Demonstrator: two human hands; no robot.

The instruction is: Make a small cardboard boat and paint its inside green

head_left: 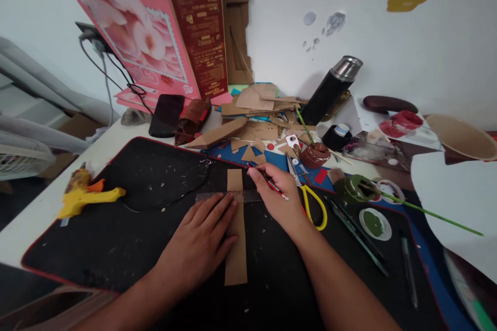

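A long strip of brown cardboard lies upright on the black mat. A clear ruler lies across it near its top. My left hand rests flat on the ruler and the strip, fingers stretched out and pressing down. My right hand is closed around a red pencil, its tip at the ruler's upper edge beside the strip.
Yellow-handled scissors lie right of my right hand. A yellow glue gun sits at the mat's left. Cardboard scraps, a black flask, paint pots with brushes, a phone and a pink box crowd the back.
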